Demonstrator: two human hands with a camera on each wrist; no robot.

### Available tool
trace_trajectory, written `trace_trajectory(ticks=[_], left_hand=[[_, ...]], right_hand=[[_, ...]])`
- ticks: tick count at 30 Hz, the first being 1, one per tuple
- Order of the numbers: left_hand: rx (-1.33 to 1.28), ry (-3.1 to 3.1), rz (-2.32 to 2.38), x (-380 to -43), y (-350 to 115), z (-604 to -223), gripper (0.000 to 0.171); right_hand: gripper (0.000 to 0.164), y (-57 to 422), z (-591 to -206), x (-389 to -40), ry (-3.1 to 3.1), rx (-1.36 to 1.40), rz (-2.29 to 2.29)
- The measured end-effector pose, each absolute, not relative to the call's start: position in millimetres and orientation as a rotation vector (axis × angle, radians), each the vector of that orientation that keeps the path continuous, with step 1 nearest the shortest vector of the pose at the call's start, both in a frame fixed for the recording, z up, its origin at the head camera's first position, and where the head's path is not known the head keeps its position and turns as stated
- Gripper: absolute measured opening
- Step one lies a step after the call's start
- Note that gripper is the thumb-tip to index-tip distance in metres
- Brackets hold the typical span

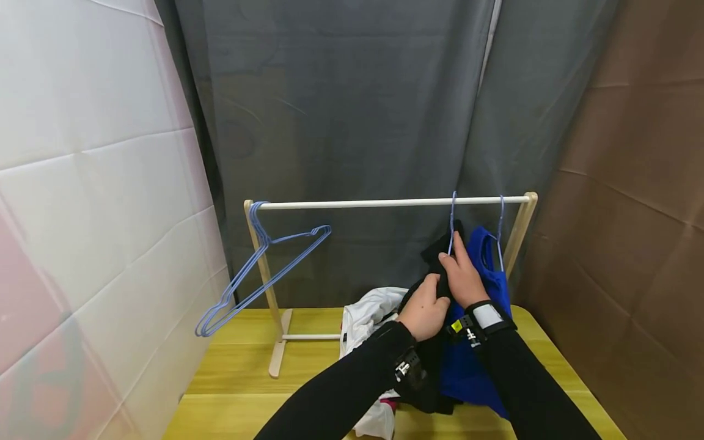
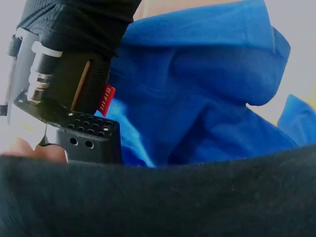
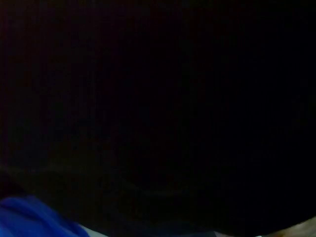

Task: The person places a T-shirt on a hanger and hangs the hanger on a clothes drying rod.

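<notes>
Long black sleeves (image 1: 335,384) are showing — dark wrist devices (image 1: 411,368) are sitting at their ends, displaying silver connectors (image 1: 472,337) — the right one is bearing a white patch (image 1: 487,316) and a yellow marking (image 1: 457,326).

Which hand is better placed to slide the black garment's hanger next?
Probably the right hand: it is higher, at the blue hanger just below the rail. The left hand is lower, at the black garment.
</notes>
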State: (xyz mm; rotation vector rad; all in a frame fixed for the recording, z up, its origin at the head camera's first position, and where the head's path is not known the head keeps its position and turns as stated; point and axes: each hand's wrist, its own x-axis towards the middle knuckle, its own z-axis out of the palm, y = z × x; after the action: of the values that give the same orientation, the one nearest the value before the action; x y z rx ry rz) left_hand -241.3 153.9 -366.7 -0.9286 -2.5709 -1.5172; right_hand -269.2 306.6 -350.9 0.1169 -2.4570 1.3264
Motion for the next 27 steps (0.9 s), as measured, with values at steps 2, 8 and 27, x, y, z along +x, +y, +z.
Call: trace_trajectory(ticks=[2,8,27], left_hand=[[-0.926,-2.588,-1.491,-243.0,160.3,-367.7,0.042],[-0.924,-2.603,-1.438,-247.3,177.8,-365.9,0.046],[-1.173,-2.614,-1.455,-239.4,127.5,-403.6,0.051]], right_hand=[[0.071,310.7,-353.4,-268.6,-2.463,0.103,1.334],[0.073,323.3,-357.3,-268.0,-2.455,0.09,1.338],[0.072,321.9,-370.3,-242.7,-2.493,0.082,1.172]])
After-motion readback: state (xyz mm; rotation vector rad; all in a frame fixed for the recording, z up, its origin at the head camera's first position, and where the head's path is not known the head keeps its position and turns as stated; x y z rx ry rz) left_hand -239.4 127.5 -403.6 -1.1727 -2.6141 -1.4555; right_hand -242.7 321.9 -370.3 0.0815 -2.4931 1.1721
